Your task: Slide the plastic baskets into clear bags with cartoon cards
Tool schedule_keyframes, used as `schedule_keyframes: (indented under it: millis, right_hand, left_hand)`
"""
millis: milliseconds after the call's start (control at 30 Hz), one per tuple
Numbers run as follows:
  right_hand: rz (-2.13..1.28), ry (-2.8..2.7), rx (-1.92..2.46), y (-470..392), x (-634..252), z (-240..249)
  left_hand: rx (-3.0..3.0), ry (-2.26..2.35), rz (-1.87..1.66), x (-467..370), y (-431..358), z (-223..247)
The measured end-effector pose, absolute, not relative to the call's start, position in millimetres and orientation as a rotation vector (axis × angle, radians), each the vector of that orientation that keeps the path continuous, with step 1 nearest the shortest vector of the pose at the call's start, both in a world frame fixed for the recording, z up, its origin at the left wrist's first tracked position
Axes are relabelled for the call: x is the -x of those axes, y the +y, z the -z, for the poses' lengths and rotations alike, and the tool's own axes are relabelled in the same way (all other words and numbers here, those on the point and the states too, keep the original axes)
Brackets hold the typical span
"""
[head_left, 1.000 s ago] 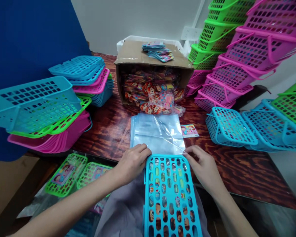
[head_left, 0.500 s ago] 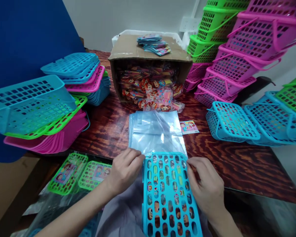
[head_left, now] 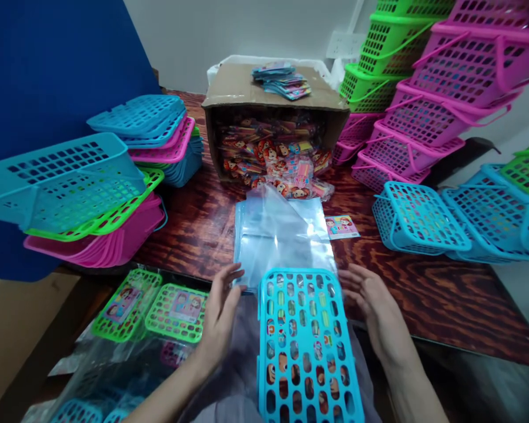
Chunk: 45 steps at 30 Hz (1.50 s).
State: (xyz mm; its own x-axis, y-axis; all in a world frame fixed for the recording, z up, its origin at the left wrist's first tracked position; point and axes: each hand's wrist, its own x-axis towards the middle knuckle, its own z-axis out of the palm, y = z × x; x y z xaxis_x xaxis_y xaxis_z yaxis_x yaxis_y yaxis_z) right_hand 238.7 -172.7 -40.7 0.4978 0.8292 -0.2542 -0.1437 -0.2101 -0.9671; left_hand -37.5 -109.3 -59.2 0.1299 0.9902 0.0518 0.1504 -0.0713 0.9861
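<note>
A blue lidded basket (head_left: 311, 346) rests on the lap against the table edge, with colourful items showing through its lid holes. To its left is my left hand (head_left: 221, 311), fingers apart and holding nothing. My right hand (head_left: 372, 302) is open at the basket's upper right, fingers spread, nothing in it. Beyond the basket lies a stack of clear plastic bags (head_left: 277, 235), the top one lifted and creased. A small printed card (head_left: 342, 227) lies to the right of the bags.
An open cardboard box (head_left: 233, 88) of packets stands behind the bags, cards on top. Stacked baskets (head_left: 83, 182) are at the left; pink baskets (head_left: 454, 64) and blue baskets (head_left: 423, 217) at the right. Green lidded baskets (head_left: 176, 311) sit in plastic at lower left.
Both hands have let go at the basket's top corners and moved outward, fingers opening. The clear film at the basket's far end now stands up higher. The view has shifted slightly.
</note>
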Motion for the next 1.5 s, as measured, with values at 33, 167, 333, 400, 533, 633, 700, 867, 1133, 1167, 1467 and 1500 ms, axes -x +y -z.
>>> schedule_keyframes:
  millis: [33, 167, 333, 400, 533, 633, 700, 867, 1133, 1167, 1467, 1500]
  right_hand:
    - [-1.008, -0.547, 1.538, -164, -238, 43]
    - [-1.062, -0.373, 1.556, -144, -229, 49]
    - [-1.242, -0.356, 1.551, -153, -219, 50]
    - [-1.257, -0.418, 1.517, -158, -217, 49]
    - [-1.095, -0.675, 1.598, -162, -223, 47]
    - [-0.874, -0.954, 1.690, -157, -237, 43]
    - [-0.834, -1.129, 1.692, -150, -247, 38]
    - [-0.763, -1.538, 1.694, -130, -267, 26]
    - [-0.868, -1.874, 1.671, -123, -284, 28]
    - [-0.874, -1.867, 1.661, -121, -283, 28]
    - [-0.905, -1.730, 1.538, -103, -258, 25]
    - [-0.890, -1.701, 1.547, -102, -257, 25]
  left_hand:
    - [-1.226, 1.224, -1.058, 32, -105, 59]
    - [-0.919, 1.210, -0.834, 14, -93, 57]
    - [-1.061, 1.199, -0.755, 6, -99, 46]
    - [-1.087, 1.188, -0.744, 6, -102, 44]
    - [-1.213, 1.292, -0.833, 11, -106, 47]
    - [-1.426, 1.279, -0.882, 16, -102, 41]
    - [-1.593, 1.236, -0.823, 18, -96, 33]
    - [-1.941, 1.182, -0.812, 24, -62, 16]
    - [-2.131, 0.899, -0.589, 25, -29, 18]
    - [-2.131, 0.881, -0.584, 24, -31, 17]
    - [-2.079, 0.894, -0.652, 21, -48, 7]
    - [-2.083, 0.900, -0.671, 17, -46, 4]
